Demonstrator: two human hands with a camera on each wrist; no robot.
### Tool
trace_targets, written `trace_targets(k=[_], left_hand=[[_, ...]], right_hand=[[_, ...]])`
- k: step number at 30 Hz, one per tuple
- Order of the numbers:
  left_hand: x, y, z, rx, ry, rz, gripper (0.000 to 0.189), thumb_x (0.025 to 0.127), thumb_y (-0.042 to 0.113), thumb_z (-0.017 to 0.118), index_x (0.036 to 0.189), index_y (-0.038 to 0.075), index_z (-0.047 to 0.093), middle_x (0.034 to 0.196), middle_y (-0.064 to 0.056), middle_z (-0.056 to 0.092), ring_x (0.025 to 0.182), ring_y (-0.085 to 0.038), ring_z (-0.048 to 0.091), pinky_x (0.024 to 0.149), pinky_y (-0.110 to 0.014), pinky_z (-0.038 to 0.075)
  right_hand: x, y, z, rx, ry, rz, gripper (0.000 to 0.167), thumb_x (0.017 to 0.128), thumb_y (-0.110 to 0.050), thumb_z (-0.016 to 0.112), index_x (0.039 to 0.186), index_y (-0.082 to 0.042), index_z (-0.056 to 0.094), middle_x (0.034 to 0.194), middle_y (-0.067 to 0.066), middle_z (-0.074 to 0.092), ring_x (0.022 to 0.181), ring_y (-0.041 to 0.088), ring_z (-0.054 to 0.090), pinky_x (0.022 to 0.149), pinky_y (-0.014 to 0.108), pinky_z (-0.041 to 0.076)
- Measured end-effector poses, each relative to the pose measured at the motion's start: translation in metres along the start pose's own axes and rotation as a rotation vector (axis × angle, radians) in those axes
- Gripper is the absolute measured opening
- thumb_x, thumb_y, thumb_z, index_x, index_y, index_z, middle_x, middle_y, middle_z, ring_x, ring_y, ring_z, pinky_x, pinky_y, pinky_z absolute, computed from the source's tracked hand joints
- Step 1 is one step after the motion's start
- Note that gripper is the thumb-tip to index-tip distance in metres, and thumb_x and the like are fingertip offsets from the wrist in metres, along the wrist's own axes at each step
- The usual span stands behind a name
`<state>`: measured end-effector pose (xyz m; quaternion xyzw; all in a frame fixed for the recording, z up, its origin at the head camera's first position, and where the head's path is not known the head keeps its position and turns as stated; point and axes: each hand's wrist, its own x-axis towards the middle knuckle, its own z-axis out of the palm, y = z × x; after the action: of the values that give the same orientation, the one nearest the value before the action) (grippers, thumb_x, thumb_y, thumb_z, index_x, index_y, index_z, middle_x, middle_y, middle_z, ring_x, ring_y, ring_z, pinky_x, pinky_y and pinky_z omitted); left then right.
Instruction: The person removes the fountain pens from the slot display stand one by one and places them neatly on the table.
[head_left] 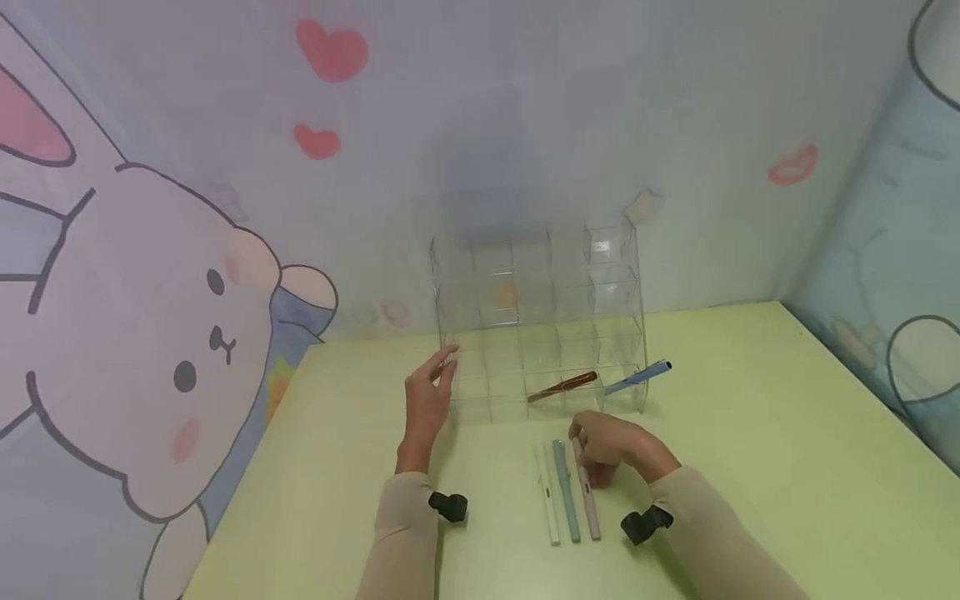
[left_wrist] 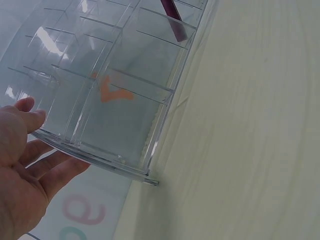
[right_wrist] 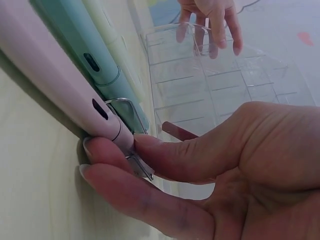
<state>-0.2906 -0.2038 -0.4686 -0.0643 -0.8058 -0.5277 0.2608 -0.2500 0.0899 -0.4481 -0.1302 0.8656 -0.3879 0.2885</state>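
Observation:
My left hand [head_left: 427,404] holds the left side edge of a clear acrylic rack [head_left: 517,323], thumb on the inner side and fingers outside in the left wrist view. My right hand [head_left: 611,437] pinches a pale pink pen [right_wrist: 75,90] near its metal clip, between thumb and fingers; the pen lies along the table. Beside it lie a teal pen [head_left: 567,492] and a pale green pen [head_left: 550,500], side by side. In the rack's bottom row, a dark red pen [head_left: 566,386] and a blue pen [head_left: 641,377] lean at a slant toward the right.
The rack stands at the back of the pale yellow table [head_left: 750,400], close to a wall [head_left: 525,108] with printed hearts. A printed bunny [head_left: 217,358] covers the left wall. Small black wrist cameras [head_left: 450,507] sit on both sleeves.

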Motion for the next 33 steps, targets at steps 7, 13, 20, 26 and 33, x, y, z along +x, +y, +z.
trace_targets(k=[7,13,20,26,33], left_hand=[[-0.016,-0.008,0.000,0.011,0.006,-0.016,0.027,0.101,0.015,0.062,0.127,0.014,0.070,0.134,-0.007,0.064,0.115,-0.034,0.064,0.098,-0.052,0.050],[-0.023,-0.011,0.005,0.015,0.036,-0.001,0.027,0.101,0.014,0.062,0.127,0.016,0.071,0.133,-0.008,0.064,0.113,-0.034,0.066,0.096,-0.052,0.050],[0.010,0.000,0.007,0.073,0.029,0.084,0.027,0.101,0.015,0.062,0.127,0.014,0.070,0.128,-0.009,0.067,0.110,-0.031,0.067,0.096,-0.048,0.051],[0.023,0.011,0.022,0.063,-0.003,0.108,0.026,0.100,0.012,0.063,0.125,0.013,0.071,0.125,-0.009,0.068,0.108,-0.030,0.069,0.096,-0.049,0.051],[0.018,0.013,0.028,0.059,-0.021,0.067,0.027,0.102,0.018,0.060,0.128,0.018,0.070,0.130,-0.002,0.066,0.112,-0.026,0.067,0.099,-0.045,0.050]], right_hand=[[-0.003,0.007,0.009,0.019,-0.009,-0.023,0.035,0.090,0.015,0.059,0.124,0.010,0.051,0.082,0.017,0.062,0.062,0.029,0.069,0.056,0.039,0.059],[-0.001,0.012,0.004,0.031,-0.045,-0.014,0.038,0.090,0.014,0.060,0.125,0.011,0.049,0.086,0.018,0.062,0.063,0.031,0.070,0.057,0.039,0.059],[0.010,0.006,-0.019,0.005,-0.032,-0.048,0.045,0.090,0.005,0.066,0.130,0.012,0.045,0.103,0.020,0.063,0.065,0.030,0.069,0.058,0.041,0.059],[0.000,0.015,-0.036,0.030,-0.025,-0.054,0.047,0.093,-0.003,0.065,0.131,0.015,0.043,0.111,0.024,0.062,0.066,0.031,0.070,0.059,0.042,0.059],[-0.006,0.021,-0.040,0.021,-0.039,-0.044,0.046,0.097,-0.006,0.061,0.133,0.015,0.041,0.116,0.029,0.060,0.069,0.032,0.071,0.061,0.043,0.060]])
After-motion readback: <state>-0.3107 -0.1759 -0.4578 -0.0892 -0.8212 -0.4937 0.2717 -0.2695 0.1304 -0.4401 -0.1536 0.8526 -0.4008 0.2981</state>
